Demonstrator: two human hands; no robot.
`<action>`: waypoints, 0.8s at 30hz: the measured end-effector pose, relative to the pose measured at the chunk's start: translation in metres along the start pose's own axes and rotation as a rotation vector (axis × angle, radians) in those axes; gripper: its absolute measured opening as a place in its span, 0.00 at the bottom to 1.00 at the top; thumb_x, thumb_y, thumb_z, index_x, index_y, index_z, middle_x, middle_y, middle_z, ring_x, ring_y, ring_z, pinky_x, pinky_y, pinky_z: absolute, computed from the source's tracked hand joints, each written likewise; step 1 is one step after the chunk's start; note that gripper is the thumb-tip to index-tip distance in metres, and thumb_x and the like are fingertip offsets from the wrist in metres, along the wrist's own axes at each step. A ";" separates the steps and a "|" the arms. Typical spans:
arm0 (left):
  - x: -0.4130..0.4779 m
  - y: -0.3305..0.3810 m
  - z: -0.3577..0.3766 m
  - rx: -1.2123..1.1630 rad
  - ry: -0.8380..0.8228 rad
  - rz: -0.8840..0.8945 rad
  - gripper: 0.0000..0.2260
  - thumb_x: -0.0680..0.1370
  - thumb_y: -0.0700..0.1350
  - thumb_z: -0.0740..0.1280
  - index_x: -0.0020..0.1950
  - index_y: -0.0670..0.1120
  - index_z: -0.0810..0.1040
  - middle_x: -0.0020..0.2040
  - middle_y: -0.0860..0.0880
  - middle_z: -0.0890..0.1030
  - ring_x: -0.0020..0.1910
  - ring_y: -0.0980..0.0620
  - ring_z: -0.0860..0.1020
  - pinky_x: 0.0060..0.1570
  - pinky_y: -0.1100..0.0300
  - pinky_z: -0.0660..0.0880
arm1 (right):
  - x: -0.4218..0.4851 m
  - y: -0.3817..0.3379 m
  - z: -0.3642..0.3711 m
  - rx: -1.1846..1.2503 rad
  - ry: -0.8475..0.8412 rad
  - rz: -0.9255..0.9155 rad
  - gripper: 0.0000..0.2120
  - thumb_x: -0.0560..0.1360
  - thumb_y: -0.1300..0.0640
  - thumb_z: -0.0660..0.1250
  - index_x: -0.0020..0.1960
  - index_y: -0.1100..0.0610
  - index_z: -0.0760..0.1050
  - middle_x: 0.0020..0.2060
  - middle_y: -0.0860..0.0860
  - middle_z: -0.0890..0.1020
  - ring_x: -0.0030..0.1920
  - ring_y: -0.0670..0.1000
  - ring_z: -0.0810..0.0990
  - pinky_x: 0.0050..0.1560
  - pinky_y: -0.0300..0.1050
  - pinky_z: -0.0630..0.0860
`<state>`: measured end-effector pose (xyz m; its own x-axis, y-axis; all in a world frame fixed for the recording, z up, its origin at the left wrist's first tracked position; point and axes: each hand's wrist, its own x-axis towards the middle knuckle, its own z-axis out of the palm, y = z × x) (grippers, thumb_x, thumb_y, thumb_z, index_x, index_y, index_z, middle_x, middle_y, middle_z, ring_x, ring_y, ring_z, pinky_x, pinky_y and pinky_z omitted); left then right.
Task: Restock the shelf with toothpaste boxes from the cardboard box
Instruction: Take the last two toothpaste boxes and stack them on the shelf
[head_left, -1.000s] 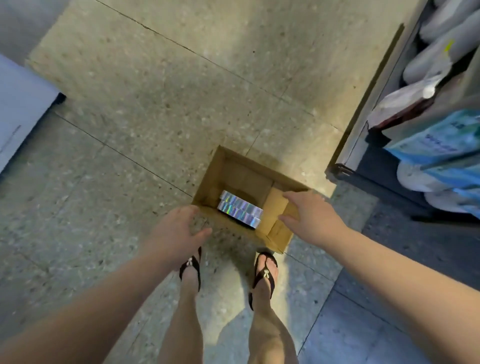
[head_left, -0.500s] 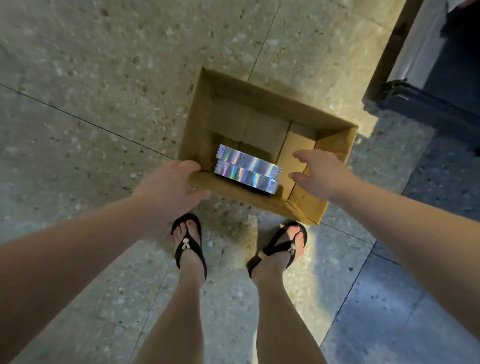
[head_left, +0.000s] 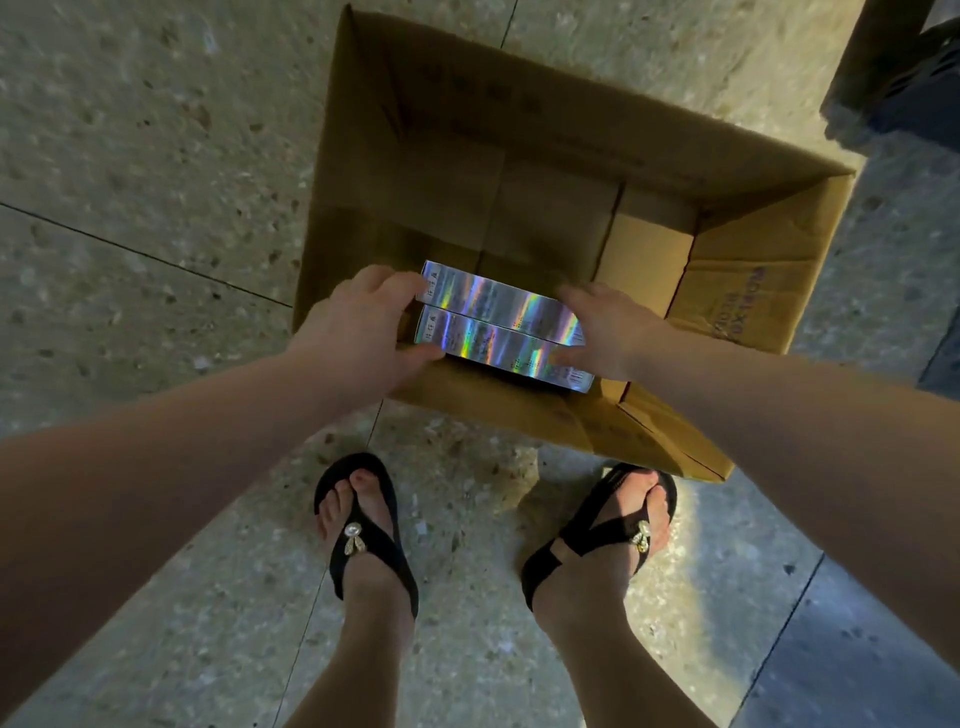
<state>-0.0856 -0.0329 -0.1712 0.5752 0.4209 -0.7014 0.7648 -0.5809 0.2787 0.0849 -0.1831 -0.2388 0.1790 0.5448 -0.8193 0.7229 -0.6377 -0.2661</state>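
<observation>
An open cardboard box (head_left: 758, 291) stands on the stone floor in front of my feet. Two shiny holographic toothpaste boxes (head_left: 498, 322) lie side by side inside it, against the near wall. My left hand (head_left: 363, 332) grips their left end, fingers over the far box and thumb at the near one. My right hand (head_left: 608, 327) holds their right end, fingers curled over the top and thumb against the near box. The rest of the box floor is bare cardboard.
My two feet in black sandals (head_left: 363, 530) stand just short of the box. The dark base of a shelf unit (head_left: 904, 83) shows at the top right corner. Pale speckled floor tiles (head_left: 156, 156) lie all around.
I have bent much closer to the box. Both hands have moved from its near rim down inside and have taken hold of the two toothpaste boxes at their ends.
</observation>
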 end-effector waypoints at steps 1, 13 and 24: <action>0.005 -0.003 0.003 -0.003 -0.008 0.000 0.29 0.72 0.53 0.69 0.70 0.51 0.62 0.70 0.46 0.64 0.66 0.44 0.67 0.62 0.48 0.68 | 0.005 0.001 0.005 0.024 0.009 0.002 0.38 0.71 0.46 0.68 0.73 0.55 0.54 0.69 0.58 0.66 0.67 0.59 0.66 0.64 0.54 0.69; 0.035 -0.007 0.018 0.046 -0.084 0.024 0.37 0.69 0.51 0.73 0.72 0.51 0.57 0.72 0.46 0.62 0.69 0.44 0.64 0.65 0.47 0.66 | -0.036 0.023 -0.007 0.334 0.244 0.021 0.19 0.70 0.53 0.69 0.60 0.53 0.70 0.49 0.51 0.78 0.49 0.54 0.76 0.44 0.47 0.74; 0.074 -0.001 0.050 0.370 -0.238 0.194 0.30 0.72 0.46 0.67 0.71 0.50 0.58 0.68 0.45 0.65 0.67 0.44 0.64 0.60 0.48 0.69 | -0.071 0.057 -0.013 0.484 0.444 0.148 0.23 0.68 0.58 0.70 0.62 0.53 0.69 0.48 0.52 0.78 0.49 0.54 0.76 0.50 0.49 0.75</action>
<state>-0.0584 -0.0359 -0.2570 0.5820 0.1344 -0.8020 0.4708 -0.8598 0.1976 0.1222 -0.2508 -0.1895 0.5852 0.5394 -0.6055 0.3078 -0.8385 -0.4495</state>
